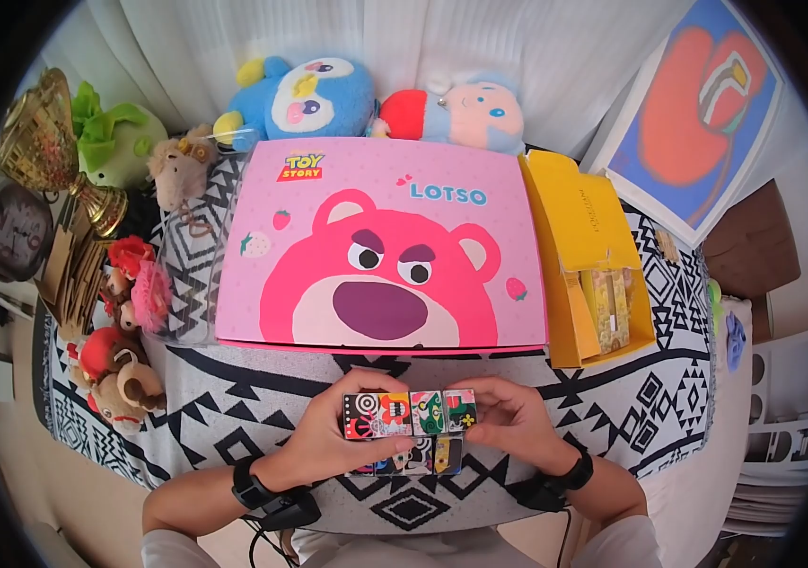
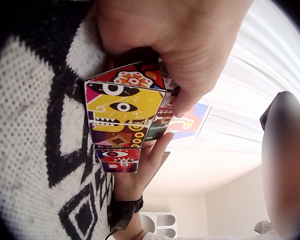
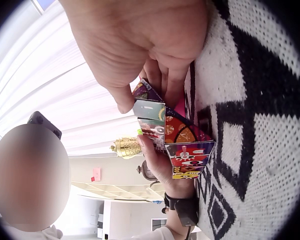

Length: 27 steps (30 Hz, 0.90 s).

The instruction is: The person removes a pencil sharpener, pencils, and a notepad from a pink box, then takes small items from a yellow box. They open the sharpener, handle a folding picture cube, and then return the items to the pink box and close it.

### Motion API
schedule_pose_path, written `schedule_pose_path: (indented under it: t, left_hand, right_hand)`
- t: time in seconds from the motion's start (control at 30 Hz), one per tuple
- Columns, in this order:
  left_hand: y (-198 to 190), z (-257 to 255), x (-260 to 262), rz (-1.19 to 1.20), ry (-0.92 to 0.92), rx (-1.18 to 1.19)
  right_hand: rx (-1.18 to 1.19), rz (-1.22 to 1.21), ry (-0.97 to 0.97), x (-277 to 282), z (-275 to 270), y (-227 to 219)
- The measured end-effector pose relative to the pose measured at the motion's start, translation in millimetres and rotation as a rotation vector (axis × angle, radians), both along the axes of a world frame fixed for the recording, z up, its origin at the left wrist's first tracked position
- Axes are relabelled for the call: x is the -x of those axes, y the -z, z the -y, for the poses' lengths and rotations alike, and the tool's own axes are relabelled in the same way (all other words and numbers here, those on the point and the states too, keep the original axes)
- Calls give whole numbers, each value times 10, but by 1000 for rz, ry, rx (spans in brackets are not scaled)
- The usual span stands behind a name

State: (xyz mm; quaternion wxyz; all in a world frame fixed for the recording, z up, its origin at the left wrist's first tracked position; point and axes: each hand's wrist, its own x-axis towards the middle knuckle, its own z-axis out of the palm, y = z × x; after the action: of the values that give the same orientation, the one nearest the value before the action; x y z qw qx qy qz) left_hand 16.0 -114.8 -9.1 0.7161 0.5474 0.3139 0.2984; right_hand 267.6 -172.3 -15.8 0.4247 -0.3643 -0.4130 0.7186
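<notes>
A folding picture cube (image 1: 380, 417), covered in bright cartoon prints of eyes, teeth and flowers, is between my two hands, close over the cloth at the front of the table. My left hand (image 1: 321, 440) grips its left part, thumb across the near side. At the other end, my right hand (image 1: 516, 421) pinches the right blocks between thumb and fingers. Yellow and red printed faces of the folding picture cube (image 2: 122, 110) show in the left wrist view. Angled segments of the folding picture cube (image 3: 177, 130) stand apart in the right wrist view.
Behind the hands lies a large pink Lotso box (image 1: 380, 265), with an open yellow box (image 1: 555, 284) to its right. Plush toys (image 1: 314, 99) line the back. More small plush toys (image 1: 125, 374) and a gold trophy (image 1: 44, 142) stand left. A patterned cloth (image 1: 262, 426) covers the table.
</notes>
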Motion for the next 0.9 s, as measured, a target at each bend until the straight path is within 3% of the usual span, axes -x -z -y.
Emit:
schedule_pose_path:
  t: [0.9]
  left_hand:
    - [26,-1,7,4,30,-50]
  right_hand:
    - [-37,40,-9,6,0,12]
